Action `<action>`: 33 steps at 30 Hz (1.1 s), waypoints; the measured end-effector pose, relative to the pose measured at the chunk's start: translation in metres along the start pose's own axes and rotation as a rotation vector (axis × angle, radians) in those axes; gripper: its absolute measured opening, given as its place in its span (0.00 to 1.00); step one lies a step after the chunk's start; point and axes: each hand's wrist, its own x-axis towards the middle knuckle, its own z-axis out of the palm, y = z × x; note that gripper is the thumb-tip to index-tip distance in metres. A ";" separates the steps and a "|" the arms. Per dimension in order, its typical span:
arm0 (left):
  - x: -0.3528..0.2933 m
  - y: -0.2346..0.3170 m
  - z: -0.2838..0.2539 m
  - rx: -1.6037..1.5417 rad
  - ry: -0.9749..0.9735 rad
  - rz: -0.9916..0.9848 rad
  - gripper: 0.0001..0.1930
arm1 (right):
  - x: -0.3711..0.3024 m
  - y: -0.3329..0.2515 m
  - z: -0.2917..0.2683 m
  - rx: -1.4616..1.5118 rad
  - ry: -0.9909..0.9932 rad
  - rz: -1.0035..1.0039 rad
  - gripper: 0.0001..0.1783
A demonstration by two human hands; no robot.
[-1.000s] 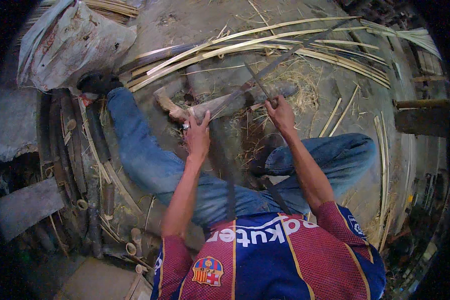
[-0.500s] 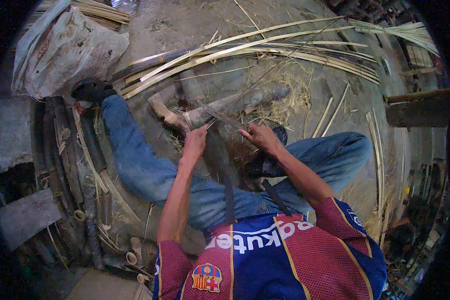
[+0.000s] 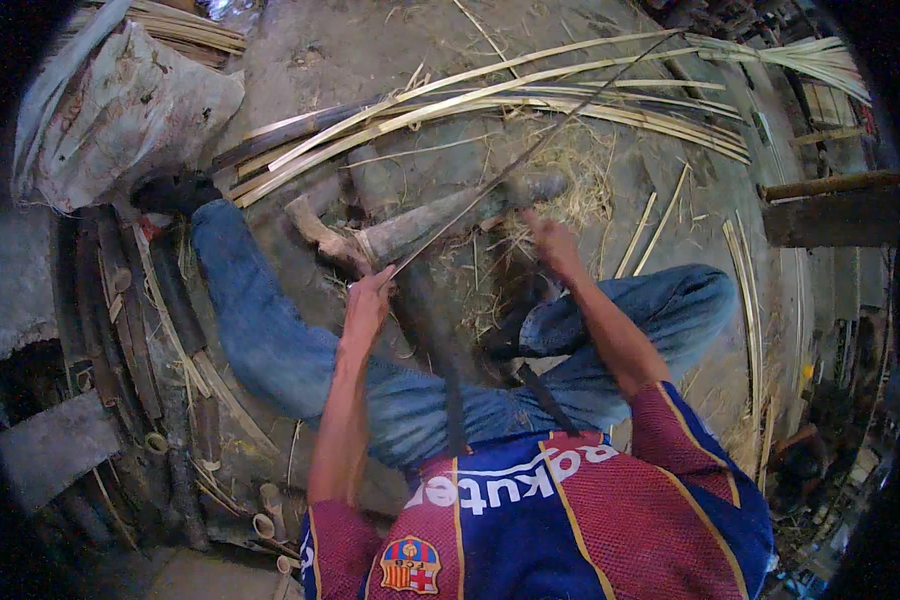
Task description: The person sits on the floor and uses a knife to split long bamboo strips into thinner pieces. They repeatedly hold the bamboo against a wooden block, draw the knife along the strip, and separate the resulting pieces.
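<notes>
My left hand (image 3: 368, 298) is closed around the near end of a long, thin bamboo strip (image 3: 490, 187), which slants away to the far right. My right hand (image 3: 553, 246) is a little blurred and stands apart from the strip, to its right. Its fingers are curled around a knife handle, mostly hidden, and the blade is hard to make out. Beyond my hands a thick forked log (image 3: 420, 226) lies on the ground between my legs, with the strip passing over it.
Long split bamboo strips (image 3: 510, 95) lie across the ground beyond the log, near straw-like shavings (image 3: 585, 190). Dark bamboo poles (image 3: 100, 300) lie at the left, below a white sack (image 3: 120, 120). More strips (image 3: 750, 330) lie right of my bent leg. A wooden beam (image 3: 830, 215) is at the far right.
My right hand has moved right and slightly away, off the strip where the knife blade crossed it. My left hand has shifted slightly nearer and left with the strip's end.
</notes>
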 end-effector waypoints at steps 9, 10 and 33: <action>0.000 0.033 -0.026 0.155 -0.023 -0.083 0.13 | 0.054 0.076 -0.029 0.019 0.405 0.300 0.43; -0.006 0.031 -0.028 0.193 -0.011 -0.073 0.13 | 0.054 0.073 -0.029 0.006 0.381 0.320 0.44; 0.007 0.050 0.003 0.406 0.030 -0.302 0.20 | -0.020 -0.061 -0.002 0.059 -0.142 -0.204 0.33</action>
